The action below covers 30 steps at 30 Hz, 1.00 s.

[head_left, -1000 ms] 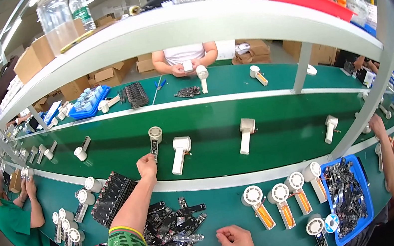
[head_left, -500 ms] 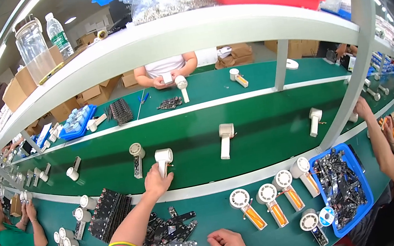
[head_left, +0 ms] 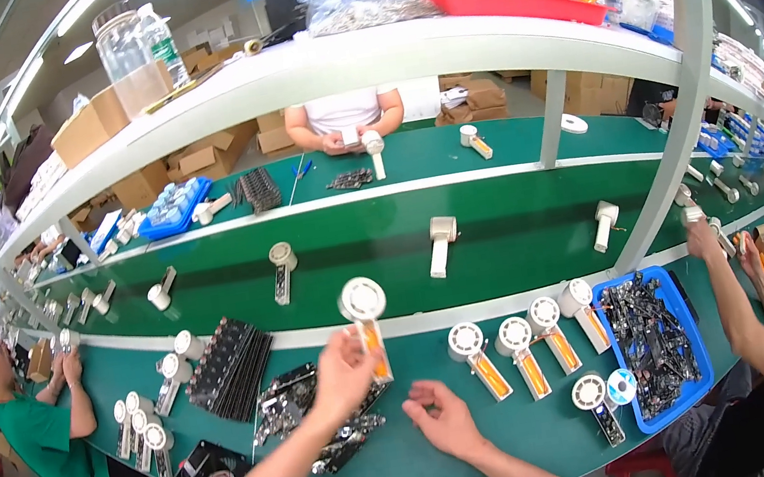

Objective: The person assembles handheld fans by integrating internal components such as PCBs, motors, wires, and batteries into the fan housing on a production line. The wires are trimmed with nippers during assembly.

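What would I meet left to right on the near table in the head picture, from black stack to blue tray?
Black stack, left hand holding a white round-headed piece, right hand, row of four white pieces with orange parts, blue tray.

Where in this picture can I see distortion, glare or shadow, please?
Head view: the white shelf bows upward, fisheye distortion; head view: ceiling lamps glare at upper left; head view: a dark band, likely shadow, crosses the green belt.

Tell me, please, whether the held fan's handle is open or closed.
Open: the left hand holds the fan with its orange insert exposed.
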{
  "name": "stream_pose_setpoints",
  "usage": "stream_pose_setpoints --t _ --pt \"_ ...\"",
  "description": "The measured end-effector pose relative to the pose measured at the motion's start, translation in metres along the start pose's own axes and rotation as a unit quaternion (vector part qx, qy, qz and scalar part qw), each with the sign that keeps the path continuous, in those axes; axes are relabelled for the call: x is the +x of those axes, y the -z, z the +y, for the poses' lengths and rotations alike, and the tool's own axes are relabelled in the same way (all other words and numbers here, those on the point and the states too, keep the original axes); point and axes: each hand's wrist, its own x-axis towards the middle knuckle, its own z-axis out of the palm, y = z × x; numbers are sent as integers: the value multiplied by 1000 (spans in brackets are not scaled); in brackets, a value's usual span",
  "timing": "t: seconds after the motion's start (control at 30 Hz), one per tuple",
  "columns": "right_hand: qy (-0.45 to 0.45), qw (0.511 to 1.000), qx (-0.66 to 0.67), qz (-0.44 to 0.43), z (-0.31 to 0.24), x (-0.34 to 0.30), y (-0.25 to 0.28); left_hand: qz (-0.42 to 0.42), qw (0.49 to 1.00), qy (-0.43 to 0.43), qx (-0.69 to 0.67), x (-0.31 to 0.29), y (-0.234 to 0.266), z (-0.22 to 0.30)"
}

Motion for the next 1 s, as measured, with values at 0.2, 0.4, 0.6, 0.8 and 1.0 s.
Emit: stream_pose_setpoints --t 0.2,0.4,0.6,0.8,1.0 --pt "59 997 -43 29 -50 -11 -3 -128 992 -4 8 -115 -35 -3" --pt "77 961 -261 -51 -76 -34 33 -101 913 -236 318 -96 15 9" --pt "167 870 -429 -176 -50 -58 42 -57 825 -233 512 -22 34 -25" --pt "159 879 -408 -190 -43 -56 43 -118 795 -150 576 0 34 -39" --pt "161 879 -400 -203 -60 -56 51 -55 888 -275 364 -11 26 -18"
